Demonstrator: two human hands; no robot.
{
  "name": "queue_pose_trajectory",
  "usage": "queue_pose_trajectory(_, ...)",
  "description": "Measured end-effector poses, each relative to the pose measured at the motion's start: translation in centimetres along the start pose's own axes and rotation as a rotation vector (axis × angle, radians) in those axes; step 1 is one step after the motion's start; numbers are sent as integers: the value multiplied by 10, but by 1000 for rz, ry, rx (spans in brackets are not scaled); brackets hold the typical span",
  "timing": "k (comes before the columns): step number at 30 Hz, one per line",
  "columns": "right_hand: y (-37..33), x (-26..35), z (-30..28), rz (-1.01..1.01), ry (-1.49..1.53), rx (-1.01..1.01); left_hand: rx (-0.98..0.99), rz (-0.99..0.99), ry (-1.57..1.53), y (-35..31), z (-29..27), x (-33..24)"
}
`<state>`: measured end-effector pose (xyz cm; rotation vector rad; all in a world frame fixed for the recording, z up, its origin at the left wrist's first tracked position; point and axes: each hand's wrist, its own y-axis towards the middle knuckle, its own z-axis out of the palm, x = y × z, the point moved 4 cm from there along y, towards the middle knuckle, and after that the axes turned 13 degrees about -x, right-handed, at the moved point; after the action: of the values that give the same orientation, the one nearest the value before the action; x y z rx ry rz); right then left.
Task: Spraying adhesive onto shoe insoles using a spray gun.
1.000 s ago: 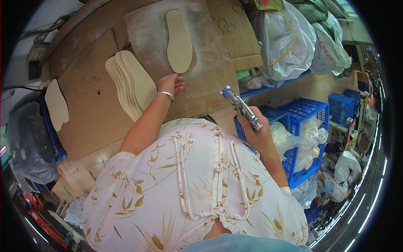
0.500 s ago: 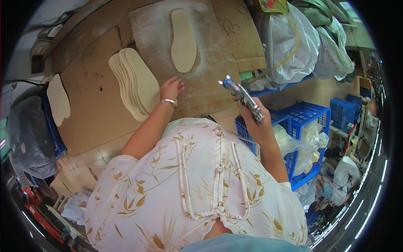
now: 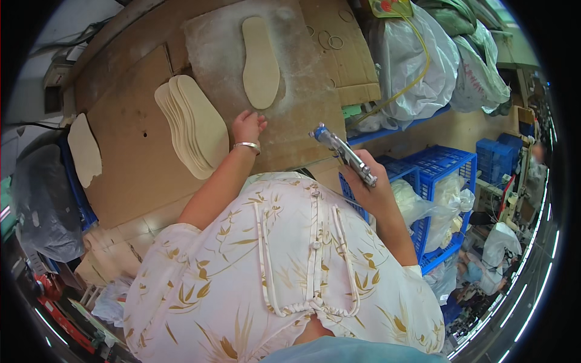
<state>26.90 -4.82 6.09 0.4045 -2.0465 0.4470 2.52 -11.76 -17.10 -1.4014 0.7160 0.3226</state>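
My right hand (image 3: 370, 189) is wrapped round a metal spray gun (image 3: 348, 156) with a blue part near its nozzle. The gun is held over the table's right edge, with its nozzle toward the far left. A cream insole (image 3: 261, 63) lies flat by itself on a whitened board (image 3: 209, 42). Close to the near end of that insole is my left hand (image 3: 247, 128), empty, its fingers loosely bent and a bracelet on the wrist. To its left, a fanned stack of several cream insoles (image 3: 200, 124) rests on the cardboard-covered table (image 3: 121, 175).
Another cream piece (image 3: 85, 151) lies at the table's left edge. Several rings (image 3: 334, 42) lie on cardboard at the far right. White plastic bags (image 3: 417, 66) and a yellow hose (image 3: 417, 72) are beyond. Blue crates (image 3: 445, 160) with bagged goods stand right of me; a dark bag (image 3: 45, 199) hangs left.
The spray gun has tipped and shifted slightly left and nearer to me in my right hand. My left hand stays by the insole's near end, its fingers now closer to it.
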Motion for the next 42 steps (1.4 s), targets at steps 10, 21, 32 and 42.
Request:
queue_pose_trajectory(10,36,16,8,-56,24,64,-48,-78,-117,2,16,-2)
queue_pose_trajectory(21,79,17,12,-47,72,-108,-111,-93,-115,7,21,0)
queue_pose_trajectory(32,63,-22,-13,73,126,-106,-98,-179,-226,10,31,-7)
queue_pose_trajectory(42,63,-40,-9,104,133,-33,347,244,-337,-35,48,-178)
